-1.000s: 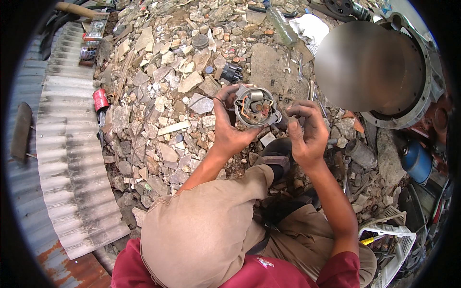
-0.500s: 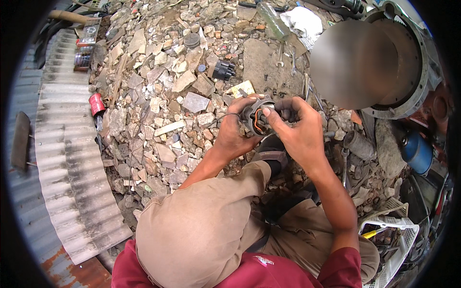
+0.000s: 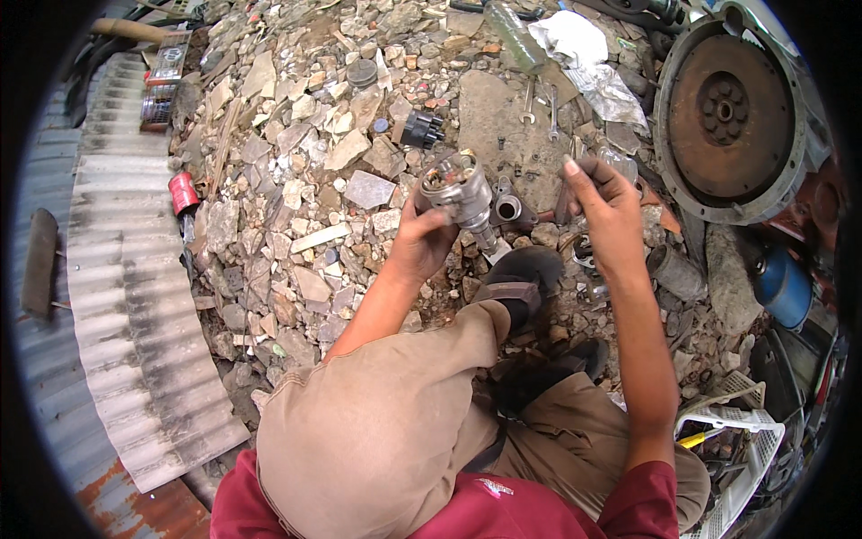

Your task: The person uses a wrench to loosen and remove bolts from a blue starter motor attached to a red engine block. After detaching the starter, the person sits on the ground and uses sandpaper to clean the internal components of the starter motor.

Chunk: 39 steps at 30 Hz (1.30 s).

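Half a second ago both hands met on the grey metal part, the right one covering its front. Now the right hand [image 3: 603, 216] has come off and hangs apart to the right, its fingers loosely curled with thumb and forefinger tips drawn close together; whether something small sits between them cannot be told. The left hand [image 3: 429, 235] alone carries the metal part [image 3: 462, 193], clamped around its rear side with the thumb over the near edge. A second ago the part showed its round open face to the camera; now it is turned so that the round head lies at the upper left and a narrow shaft runs down to the lower right.

Its long axis is thus tilted, running from upper left to lower right, with the shaft tip pointing toward the dark sandal [image 3: 521, 278] on the person's foot. The part is held in the air above the rubble ground [image 3: 305, 207], just in front of the raised knee.

Close behind it on the stones lies a short metal tube piece [image 3: 505, 208]. Farther back rests a black toothed cap [image 3: 420, 130], and two spanners [image 3: 539, 103] lie on a flat stone. A large rusty round housing [image 3: 727, 108] sits at the upper right, well apart from the hands. Corrugated sheet [image 3: 126, 314] lies along the left.
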{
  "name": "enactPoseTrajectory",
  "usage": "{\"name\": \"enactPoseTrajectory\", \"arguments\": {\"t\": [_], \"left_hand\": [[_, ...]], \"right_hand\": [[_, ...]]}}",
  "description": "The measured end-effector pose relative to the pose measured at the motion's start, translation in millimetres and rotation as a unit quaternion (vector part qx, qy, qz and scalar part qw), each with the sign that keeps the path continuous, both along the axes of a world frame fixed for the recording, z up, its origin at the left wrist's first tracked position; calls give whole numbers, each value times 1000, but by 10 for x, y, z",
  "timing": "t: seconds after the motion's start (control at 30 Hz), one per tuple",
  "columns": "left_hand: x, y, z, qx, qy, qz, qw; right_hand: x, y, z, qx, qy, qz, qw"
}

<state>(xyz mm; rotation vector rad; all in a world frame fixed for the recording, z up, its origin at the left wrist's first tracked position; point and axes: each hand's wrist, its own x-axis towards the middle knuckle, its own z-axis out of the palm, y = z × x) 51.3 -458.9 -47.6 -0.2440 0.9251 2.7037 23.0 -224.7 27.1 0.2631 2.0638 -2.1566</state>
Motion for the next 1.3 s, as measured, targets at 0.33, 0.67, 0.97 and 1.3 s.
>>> {"name": "enactPoseTrajectory", "arguments": {"t": [0.33,0.67,0.97,1.3], "left_hand": [[-71,-19,275,178,-35,-21,983],[-78,-144,-5,160,-67,3,985],[37,-272,-173,47,-170,94,980],[-176,-116,-216,-11,-279,153,948]], "right_hand": [[162,-293,-88,47,27,101,993],[55,-199,-236,115,-12,48,992],[-296,123,-872,352,189,82,913],[-864,698,-915,388,44,228,892]]}}
